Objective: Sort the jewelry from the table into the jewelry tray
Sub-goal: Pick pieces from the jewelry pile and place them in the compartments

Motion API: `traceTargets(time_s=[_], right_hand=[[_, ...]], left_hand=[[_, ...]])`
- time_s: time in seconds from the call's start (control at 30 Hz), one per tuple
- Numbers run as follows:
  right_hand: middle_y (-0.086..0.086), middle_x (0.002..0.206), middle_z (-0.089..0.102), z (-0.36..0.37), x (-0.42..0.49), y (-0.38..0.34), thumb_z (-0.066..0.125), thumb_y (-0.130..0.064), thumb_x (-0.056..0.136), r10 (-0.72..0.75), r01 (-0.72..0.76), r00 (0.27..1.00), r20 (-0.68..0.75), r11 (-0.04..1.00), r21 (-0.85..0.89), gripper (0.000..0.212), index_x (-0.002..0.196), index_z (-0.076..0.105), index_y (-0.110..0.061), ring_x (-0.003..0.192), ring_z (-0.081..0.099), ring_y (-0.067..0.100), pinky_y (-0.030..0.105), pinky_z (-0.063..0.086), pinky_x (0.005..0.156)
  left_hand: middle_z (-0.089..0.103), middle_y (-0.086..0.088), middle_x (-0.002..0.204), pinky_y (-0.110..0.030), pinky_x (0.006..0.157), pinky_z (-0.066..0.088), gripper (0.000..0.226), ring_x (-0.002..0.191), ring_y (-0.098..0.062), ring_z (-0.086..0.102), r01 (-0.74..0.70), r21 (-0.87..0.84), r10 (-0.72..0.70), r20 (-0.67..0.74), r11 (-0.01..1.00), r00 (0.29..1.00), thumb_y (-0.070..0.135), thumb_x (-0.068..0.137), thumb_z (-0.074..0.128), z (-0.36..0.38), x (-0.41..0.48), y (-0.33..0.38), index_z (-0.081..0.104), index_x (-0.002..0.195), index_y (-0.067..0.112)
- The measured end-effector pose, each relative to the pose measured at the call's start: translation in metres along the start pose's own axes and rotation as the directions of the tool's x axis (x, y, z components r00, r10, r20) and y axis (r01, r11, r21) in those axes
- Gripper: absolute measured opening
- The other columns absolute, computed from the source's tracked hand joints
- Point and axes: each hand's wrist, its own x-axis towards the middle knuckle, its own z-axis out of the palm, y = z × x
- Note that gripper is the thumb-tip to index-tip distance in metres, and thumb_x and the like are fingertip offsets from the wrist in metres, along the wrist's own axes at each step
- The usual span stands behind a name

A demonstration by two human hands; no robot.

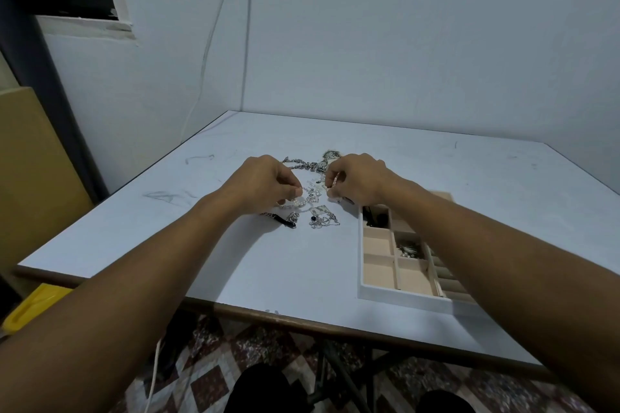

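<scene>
Your left hand (265,184) and right hand (355,183) are both over the jewelry pile (317,208), which lies on the surface (235,261) just left of the jewelry tray (365,292), level with its far end.

Finger state:
- The left fingers (295,191) are curled. Thumb and forefinger pinch one end of a silver chain (310,194).
- The right fingers (333,183) are curled. Their tips pinch the other end of the same tangle. You cannot tell exactly which strand they hold.
- The chain hangs in the short gap between the two pinches, above the rest of the pile.

Loose pieces, relative to the tray:
- A heavier linked chain (302,164) lies beyond the hands, farther from the tray's far left corner.
- A thin chain with a dark bead (322,221) lies just left of the tray's far compartment.
- A piece with a black part (287,222) lies farther left of the tray, under your left wrist.

Tray contents: dark items (374,216) sit in the far left compartment. Silver pieces (407,248) sit in the compartment behind the middle of the second column. The other left-column compartments show bare lining.

Edges and room: the tray's near rim sits close to the surface's front edge. Your right forearm crosses over the tray's right side and hides it. Bare surface extends left of the tray toward the front edge, and beyond the tray toward the wall.
</scene>
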Motion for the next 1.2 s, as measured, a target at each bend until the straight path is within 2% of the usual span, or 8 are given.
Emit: traceTargets(time_s=[0.1, 0.2, 0.3, 0.5, 0.73, 0.87, 1.0, 1.2], right_hand=[[-0.007, 0.085, 0.065, -0.009, -0.001, 0.003, 0.071, -0.025, 0.082, -0.035, 0.035, 0.999, -0.002, 0.997, 0.071, 0.003, 0.084, 0.070, -0.027, 0.088, 0.059, 0.015, 0.027, 0.046, 0.077], [-0.005, 0.083, 0.070, -0.019, -0.006, 0.008, 0.071, -0.020, 0.083, -0.045, 0.046, 0.999, -0.006, 0.988, 0.150, 0.004, 0.085, 0.073, -0.023, 0.077, 0.059, 0.008, 0.019, 0.041, 0.065], [-0.011, 0.073, 0.067, -0.027, -0.015, 0.016, 0.070, -0.019, 0.085, -0.047, 0.047, 0.999, -0.006, 0.981, 0.188, 0.003, 0.086, 0.073, -0.020, 0.062, 0.059, 0.003, 0.021, 0.042, 0.064], [-0.009, 0.068, 0.070, -0.044, -0.039, 0.035, 0.069, -0.014, 0.085, -0.037, 0.033, 0.999, 0.019, 0.979, 0.202, 0.005, 0.083, 0.073, -0.015, 0.061, 0.065, 0.007, 0.017, 0.046, 0.065], [-0.008, 0.073, 0.072, -0.048, -0.068, 0.055, 0.068, -0.012, 0.086, -0.001, -0.006, 0.999, 0.045, 0.990, 0.142, 0.006, 0.083, 0.072, -0.015, 0.066, 0.069, 0.007, 0.017, 0.046, 0.065], [-0.007, 0.070, 0.073, -0.044, -0.078, 0.060, 0.067, -0.013, 0.087, 0.004, -0.014, 0.998, 0.067, 0.991, 0.136, 0.007, 0.082, 0.072, -0.015, 0.065, 0.071, 0.008, 0.017, 0.048, 0.069], [-0.008, 0.069, 0.072, -0.041, -0.083, 0.060, 0.068, -0.015, 0.086, -0.001, -0.008, 0.998, 0.066, 0.989, 0.148, 0.006, 0.082, 0.072, -0.016, 0.065, 0.070, 0.011, 0.010, 0.047, 0.062], [-0.007, 0.069, 0.072, -0.034, -0.086, 0.059, 0.067, -0.017, 0.086, 0.001, -0.004, 1.000, 0.028, 0.993, 0.121, 0.009, 0.080, 0.072, -0.020, 0.062, 0.064, 0.003, 0.022, 0.050, 0.069]], left_hand=[[0.070, 0.012, 0.068, -0.011, 0.058, 0.045, 0.004, 0.060, 0.000, 0.064, 0.003, -0.016, -0.003, 0.003, 1.000, 1.000, 0.024, 0.083, 0.073, 0.000, 0.000, 0.001, 0.076, 0.084, 0.025], [0.073, 0.009, 0.074, -0.015, 0.063, 0.049, 0.004, 0.064, -0.005, 0.068, 0.001, -0.034, -0.001, 0.002, 0.999, 1.000, 0.023, 0.083, 0.073, 0.002, 0.001, 0.003, 0.076, 0.083, 0.024], [0.073, 0.008, 0.075, -0.020, 0.067, 0.053, 0.003, 0.067, -0.009, 0.070, -0.002, -0.050, 0.003, 0.007, 0.999, 1.000, 0.023, 0.083, 0.073, 0.003, 0.003, 0.006, 0.076, 0.082, 0.023], [0.073, 0.009, 0.074, -0.021, 0.067, 0.052, 0.004, 0.066, -0.005, 0.069, -0.029, -0.056, 0.031, 0.029, 0.998, 0.999, 0.026, 0.084, 0.072, 0.012, 0.008, 0.019, 0.075, 0.081, 0.025], [0.072, 0.010, 0.072, -0.008, 0.048, 0.040, 0.005, 0.067, -0.008, 0.070, -0.065, -0.106, 0.071, 0.051, 0.992, 0.996, 0.025, 0.085, 0.071, 0.025, 0.011, 0.042, 0.074, 0.082, 0.021], [0.073, 0.007, 0.075, -0.022, 0.069, 0.053, 0.005, 0.065, -0.007, 0.069, -0.102, -0.105, 0.110, 0.072, 0.989, 0.991, 0.024, 0.085, 0.072, 0.033, 0.014, 0.052, 0.075, 0.083, 0.021], [0.074, 0.007, 0.076, -0.020, 0.065, 0.051, 0.005, 0.067, -0.009, 0.070, -0.135, -0.092, 0.144, 0.091, 0.987, 0.985, 0.026, 0.085, 0.071, 0.039, 0.013, 0.062, 0.075, 0.082, 0.023], [0.072, 0.010, 0.073, -0.021, 0.065, 0.051, 0.005, 0.067, -0.009, 0.070, -0.144, -0.075, 0.152, 0.106, 0.987, 0.983, 0.027, 0.084, 0.072, 0.040, 0.013, 0.067, 0.074, 0.083, 0.022]])
